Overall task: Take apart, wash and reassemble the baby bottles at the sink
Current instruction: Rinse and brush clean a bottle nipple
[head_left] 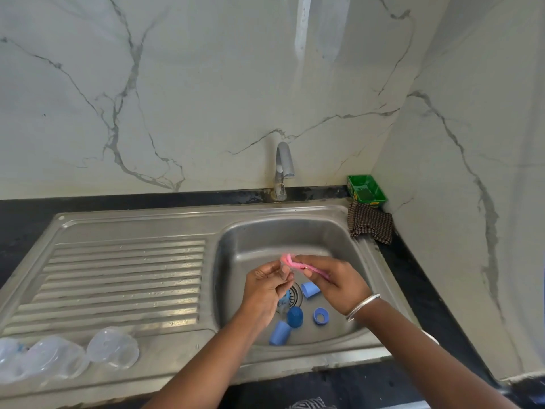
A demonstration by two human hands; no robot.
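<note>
Over the steel sink basin point(259, 231) my right hand point(333, 283) grips a small pink brush point(290, 261). My left hand point(267, 286) pinches a small clear piece against the brush tip; the piece is mostly hidden by my fingers. On the basin floor lie two light blue caps point(310, 289) point(279, 333), a dark blue cap point(295, 317) and a blue screw ring point(321, 315). A clear bottle part with blue print point(284, 302) rests on the drain, partly behind my left hand. Clear bottle bodies point(113, 346) point(56, 360) lie on the drainboard's front left.
The tap point(283, 169) stands behind the basin with no water running. A green tray with a scrub pad point(365, 188) and a checked cloth point(370, 224) sit at the back right corner. The ribbed drainboard point(124, 276) stretches left. Marble walls close in behind and at the right.
</note>
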